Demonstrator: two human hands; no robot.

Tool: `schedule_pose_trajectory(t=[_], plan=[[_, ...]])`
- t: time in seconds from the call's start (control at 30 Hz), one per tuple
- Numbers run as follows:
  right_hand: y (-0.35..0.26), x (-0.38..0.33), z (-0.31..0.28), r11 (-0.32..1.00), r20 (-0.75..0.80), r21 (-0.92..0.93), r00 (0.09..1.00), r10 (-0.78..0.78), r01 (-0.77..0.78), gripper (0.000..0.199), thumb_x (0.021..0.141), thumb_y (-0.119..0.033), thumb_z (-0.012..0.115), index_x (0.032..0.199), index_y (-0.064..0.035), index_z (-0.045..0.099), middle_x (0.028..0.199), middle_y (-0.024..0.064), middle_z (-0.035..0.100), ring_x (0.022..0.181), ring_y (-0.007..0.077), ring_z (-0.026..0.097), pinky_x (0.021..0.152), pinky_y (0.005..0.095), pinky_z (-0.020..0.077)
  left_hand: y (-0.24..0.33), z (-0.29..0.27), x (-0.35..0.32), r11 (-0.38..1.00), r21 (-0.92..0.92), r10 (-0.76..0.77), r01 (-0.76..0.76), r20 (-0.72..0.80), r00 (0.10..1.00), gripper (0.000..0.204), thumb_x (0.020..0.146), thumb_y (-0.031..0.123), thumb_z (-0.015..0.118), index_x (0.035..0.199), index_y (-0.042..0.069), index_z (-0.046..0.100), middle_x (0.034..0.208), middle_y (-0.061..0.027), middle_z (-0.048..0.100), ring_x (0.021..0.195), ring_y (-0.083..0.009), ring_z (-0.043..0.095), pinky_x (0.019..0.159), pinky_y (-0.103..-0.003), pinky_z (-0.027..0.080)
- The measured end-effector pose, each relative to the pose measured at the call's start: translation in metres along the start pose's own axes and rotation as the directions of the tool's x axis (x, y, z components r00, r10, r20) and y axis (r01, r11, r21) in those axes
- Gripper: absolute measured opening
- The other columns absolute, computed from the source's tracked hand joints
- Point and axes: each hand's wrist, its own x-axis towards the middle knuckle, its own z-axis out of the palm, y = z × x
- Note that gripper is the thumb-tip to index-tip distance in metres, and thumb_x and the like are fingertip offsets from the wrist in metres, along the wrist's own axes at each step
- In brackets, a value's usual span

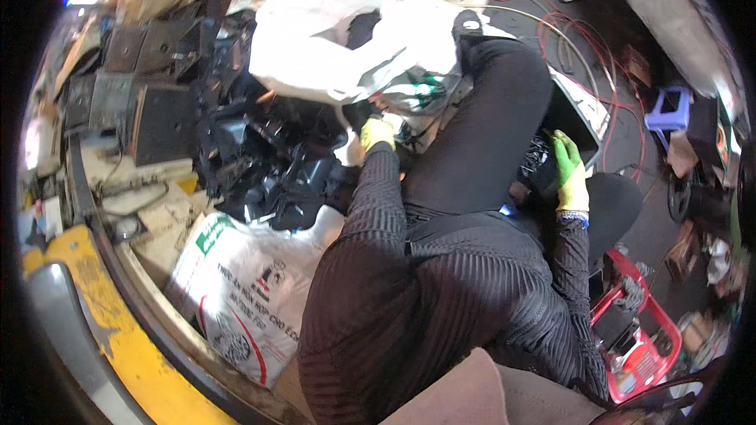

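Observation:
My left hand (378, 133), in a yellow-green glove, is closed at the edge of a heap of black plastic parts (287, 165), just below a large white plastic sack (315, 39). Something dark lies against its fingers; what it grips is too small to make out. On the other side of my bent leg, my right hand (572, 177) wears a matching glove. Its fingers are stretched out beside a black tray (579, 114). Small shiny dark pieces (536, 155) lie in the tray, next to my right fingers.
A printed white sack (244, 291) lies to my left, near a worn yellow edge (102, 315). Dark boxy blocks (161, 122) stand at far left. Red wires (622, 102) trail across the floor near a purple plastic stool (669, 110). A red plastic basket (665, 338) sits at lower right.

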Motion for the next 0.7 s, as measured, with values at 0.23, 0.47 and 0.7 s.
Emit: schedule_pose_trajectory(t=[0.23,0.47,0.7], plan=[[-0.041,0.001,-0.010,0.968,0.064,0.239,0.994,-0.089,0.071,0.041,0.102,-0.034,0.050,0.132,-0.0071,0.059,0.129,0.0085,0.063,0.117,0.0176,0.058,0.101,0.0319,0.0432,-0.029,-0.137,-0.039,0.910,-0.401,0.126,-0.107,0.020,0.992,0.024,0.083,0.026,0.063,0.083,0.002,0.067,0.063,-0.0061,0.057,0.053,-0.0170,0.050,0.053,-0.035,0.044],[-0.139,-0.055,0.012,0.799,0.576,0.589,0.757,-0.309,-0.122,0.069,0.083,-0.018,0.072,0.144,-0.0014,0.045,0.144,0.0112,0.050,0.134,0.0223,0.045,0.113,0.0354,0.0318,0.058,-0.320,-0.218,0.738,-0.640,0.151,-0.214,-0.152,0.977,0.047,0.083,0.020,0.065,0.123,-0.002,0.053,0.076,0.0024,0.056,0.050,-0.0025,0.043,0.041,-0.018,0.031],[-0.174,-0.065,-0.008,0.848,0.107,0.236,0.855,-0.508,0.474,0.113,0.064,-0.034,0.086,0.154,-0.0050,0.023,0.159,0.0225,0.019,0.147,0.0359,0.021,0.119,0.0413,0.0205,0.207,-0.274,-0.271,0.642,-0.584,0.641,-0.497,0.053,0.765,0.061,0.086,0.021,0.068,0.138,-0.002,0.049,0.079,-0.0023,0.062,0.054,-0.0083,0.051,0.050,-0.023,0.042]])
